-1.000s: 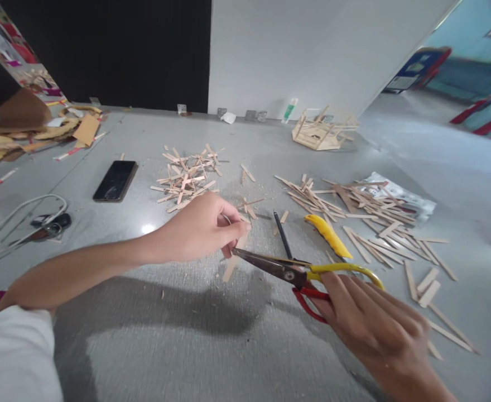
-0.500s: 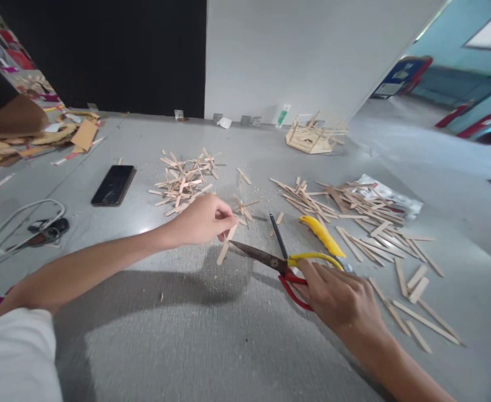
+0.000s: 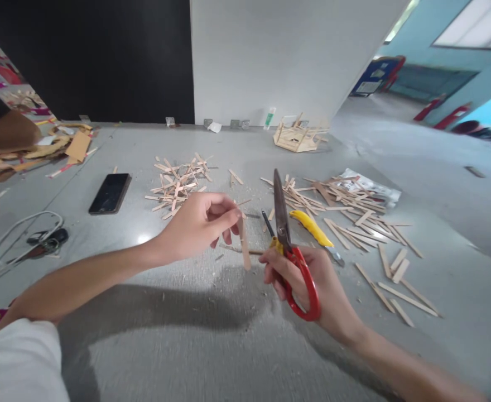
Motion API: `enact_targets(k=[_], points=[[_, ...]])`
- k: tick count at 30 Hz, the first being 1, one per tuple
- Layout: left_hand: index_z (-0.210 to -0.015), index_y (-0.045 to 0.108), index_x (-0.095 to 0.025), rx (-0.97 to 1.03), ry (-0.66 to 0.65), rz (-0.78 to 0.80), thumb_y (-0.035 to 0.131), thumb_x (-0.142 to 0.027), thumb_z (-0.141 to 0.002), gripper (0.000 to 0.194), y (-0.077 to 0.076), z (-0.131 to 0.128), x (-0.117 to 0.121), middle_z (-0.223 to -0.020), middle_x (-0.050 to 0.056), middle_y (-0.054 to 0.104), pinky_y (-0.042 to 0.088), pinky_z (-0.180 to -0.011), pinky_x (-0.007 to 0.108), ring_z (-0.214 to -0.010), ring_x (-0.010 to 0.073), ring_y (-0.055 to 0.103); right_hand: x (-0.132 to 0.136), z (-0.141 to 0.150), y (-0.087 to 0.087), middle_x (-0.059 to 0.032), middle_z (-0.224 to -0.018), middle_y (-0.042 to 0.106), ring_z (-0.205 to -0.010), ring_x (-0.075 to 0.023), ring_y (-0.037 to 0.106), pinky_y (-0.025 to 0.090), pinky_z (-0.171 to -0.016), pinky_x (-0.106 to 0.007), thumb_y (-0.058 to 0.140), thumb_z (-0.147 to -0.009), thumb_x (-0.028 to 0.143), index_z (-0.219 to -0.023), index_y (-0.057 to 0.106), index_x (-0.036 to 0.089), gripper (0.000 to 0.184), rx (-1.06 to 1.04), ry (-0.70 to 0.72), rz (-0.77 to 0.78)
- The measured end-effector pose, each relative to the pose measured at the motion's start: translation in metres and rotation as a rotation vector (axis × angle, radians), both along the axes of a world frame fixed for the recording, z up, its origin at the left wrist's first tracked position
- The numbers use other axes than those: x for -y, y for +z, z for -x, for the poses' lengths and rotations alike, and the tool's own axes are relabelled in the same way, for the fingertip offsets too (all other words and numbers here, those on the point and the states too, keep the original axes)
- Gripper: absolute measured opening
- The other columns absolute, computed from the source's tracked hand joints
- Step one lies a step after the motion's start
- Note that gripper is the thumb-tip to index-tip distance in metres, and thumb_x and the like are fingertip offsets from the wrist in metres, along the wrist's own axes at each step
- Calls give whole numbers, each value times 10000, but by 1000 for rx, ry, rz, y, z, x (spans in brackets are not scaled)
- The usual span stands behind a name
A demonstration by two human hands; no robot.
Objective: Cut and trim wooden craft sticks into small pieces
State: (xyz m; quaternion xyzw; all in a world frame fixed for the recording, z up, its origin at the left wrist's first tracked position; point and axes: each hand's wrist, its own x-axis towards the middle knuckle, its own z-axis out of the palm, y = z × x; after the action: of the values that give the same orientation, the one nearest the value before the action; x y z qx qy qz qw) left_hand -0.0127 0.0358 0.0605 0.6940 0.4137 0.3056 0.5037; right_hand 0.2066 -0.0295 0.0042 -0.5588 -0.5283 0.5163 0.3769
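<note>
Scanning L to R: cardboard scraps (image 3: 78, 146) at far L, white cable (image 3: 3, 237) w/ dark keys below, then phone (image 3: 110, 194), screen dark, flat on grey tabletop (image 3: 178, 346). Next, loose pile of short sticks (image 3: 176, 184), pale tan, criss-crossed, just behind L hand (image 3: 206, 223). L thumb + fingers pinching wood strip (image 3: 245, 248) by upper end; other fingers curled. Strip = flat, narrow, light tan, smooth-looking, blunt lower end; hangs near-vert, slight tilt, approx. center of view, between the hands. Can't tell if lower tip touches table. Thin darker stick (image 3: 230, 248) runs behind strip twd R fingertips; gripped or lying, unclear. Blk pen (image 3: 268, 223) just L of scissors (image 3: 282, 223): dark, worn-looking blades pointing up/away, look pressed together; red handle loop nearest cam, yellow handle mostly hidden by fingers. R hand (image 3: 329, 290) has fingers curled around handles, thumb bent over front. Behind, small wooden frame (image 3: 296, 140) near wall. Yellow cutter (image 3: 311, 227) just beyond R hand, on table. Far R: bigger spread of longer sticks (image 3: 356, 198), pale tan, some overlapping clear-ish plastic bag (image 3: 381, 192).
</note>
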Motion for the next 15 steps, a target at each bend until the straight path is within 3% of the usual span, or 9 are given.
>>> enact_targets(k=[5, 11, 15], points=[[-836, 674, -143, -96, 33, -76, 612, -261, -963, 184, 1, -4, 7, -771, 28, 732, 502, -571, 197, -609, 93, 633, 0, 18, 5, 3, -411, 543, -346, -90, 442, 337, -348, -217, 702, -880, 582, -627, 665, 173, 482, -79, -70, -88], [-781, 691, -163, -130, -113, -239, 581, -241, -995, 253, -10, -13, 24, -712, -15, 684, 443, -575, 185, -622, 84, 584, 1, 22, -7, -15, -492, 606, -378, -98, 509, 388, -373, -217, 683, -857, 657, -678, 678, 163, 526, -221, -24, -175], [-764, 671, -159, -109, -151, -353, 604, -116, -959, 211, -20, -17, 35, -773, -19, 683, 458, -658, 185, -689, 82, 606, 3, 23, -8, 14, -472, 592, -377, -89, 499, 397, -389, -209, 733, -841, 601, -691, 645, 180, 455, -241, -53, -137]])
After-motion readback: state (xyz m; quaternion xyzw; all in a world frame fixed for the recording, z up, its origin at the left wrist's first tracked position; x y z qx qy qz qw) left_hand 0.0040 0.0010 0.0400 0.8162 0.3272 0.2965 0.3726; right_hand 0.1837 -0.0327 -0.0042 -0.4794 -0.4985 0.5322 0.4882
